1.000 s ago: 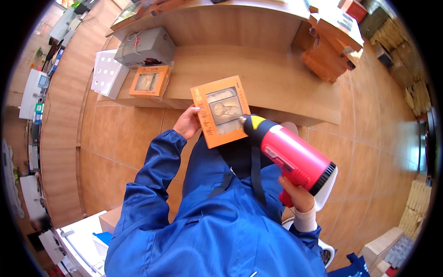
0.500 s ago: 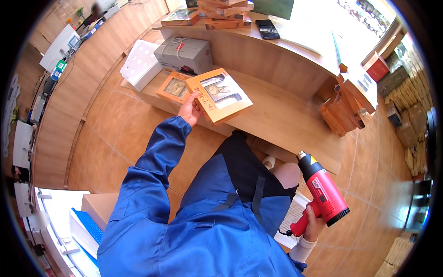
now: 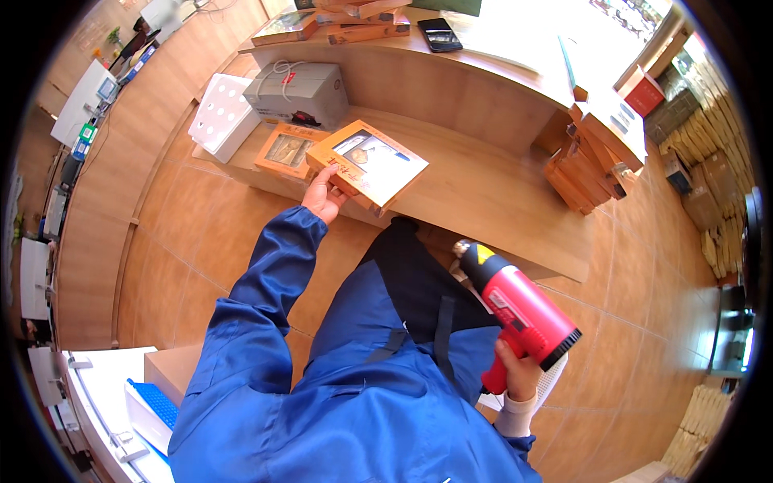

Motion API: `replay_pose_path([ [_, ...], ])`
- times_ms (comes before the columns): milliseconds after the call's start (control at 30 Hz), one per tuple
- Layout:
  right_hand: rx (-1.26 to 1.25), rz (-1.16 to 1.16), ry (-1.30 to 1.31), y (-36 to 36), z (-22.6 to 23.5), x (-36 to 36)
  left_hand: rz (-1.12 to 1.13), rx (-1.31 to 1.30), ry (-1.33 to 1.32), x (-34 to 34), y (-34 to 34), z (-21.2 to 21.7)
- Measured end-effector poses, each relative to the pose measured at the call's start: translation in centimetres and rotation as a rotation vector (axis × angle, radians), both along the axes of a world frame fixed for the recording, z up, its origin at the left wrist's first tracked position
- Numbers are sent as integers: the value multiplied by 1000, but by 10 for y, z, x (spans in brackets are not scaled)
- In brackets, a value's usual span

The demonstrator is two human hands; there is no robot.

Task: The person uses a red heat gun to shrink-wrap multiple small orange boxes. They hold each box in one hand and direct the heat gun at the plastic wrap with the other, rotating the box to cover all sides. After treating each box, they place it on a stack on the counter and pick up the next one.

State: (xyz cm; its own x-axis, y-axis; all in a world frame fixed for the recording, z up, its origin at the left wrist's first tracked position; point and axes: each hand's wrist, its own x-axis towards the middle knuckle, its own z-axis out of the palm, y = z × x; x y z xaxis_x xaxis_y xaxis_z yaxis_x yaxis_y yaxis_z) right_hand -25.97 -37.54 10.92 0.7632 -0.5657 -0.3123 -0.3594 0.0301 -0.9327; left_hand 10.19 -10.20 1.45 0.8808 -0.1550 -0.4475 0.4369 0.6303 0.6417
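Observation:
My left hand (image 3: 325, 196) grips the near left edge of an orange gift box (image 3: 378, 187) with a clear window, holding it up over the wooden bench. Beside and behind it, a second orange window box (image 3: 288, 150) lies on the bench, partly covered by the held one. My right hand (image 3: 518, 371) is wrapped round the handle of a red and black heat gun (image 3: 523, 310). The gun's metal nozzle points up and to the left, toward the bench front, apart from the held box.
A grey carton (image 3: 298, 92) with a cord handle and a white box with dots (image 3: 223, 117) stand on the bench (image 3: 451, 169). Orange boxes (image 3: 586, 165) are stacked at its right end. The counter above bears more boxes and a phone (image 3: 440, 35).
The heat gun has moved left and slightly up, its nozzle closer to the held box. The gift box has tilted a little in my left hand. The whole view has shifted slightly.

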Motion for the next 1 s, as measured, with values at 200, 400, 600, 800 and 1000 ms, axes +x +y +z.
replay_pose_path([
  [200, 65, 133, -60, 16, 8, 17, -115, 18, 0, -5, -4, -15],
  [400, 27, -20, -39, -8, 11, 10, -321, -298, 55, -13, -1, -25],
  [600, -106, -194, -126, -30, 0, -15, -585, -1019, 162, -54, -43, -1],
  [800, 0, -232, -117, -27, 9, -19, -684, -1325, 102, -80, -82, -11],
  [1000, 165, -113, -171, -21, 13, -13, -632, -1258, 194, -103, -92, -28],
])
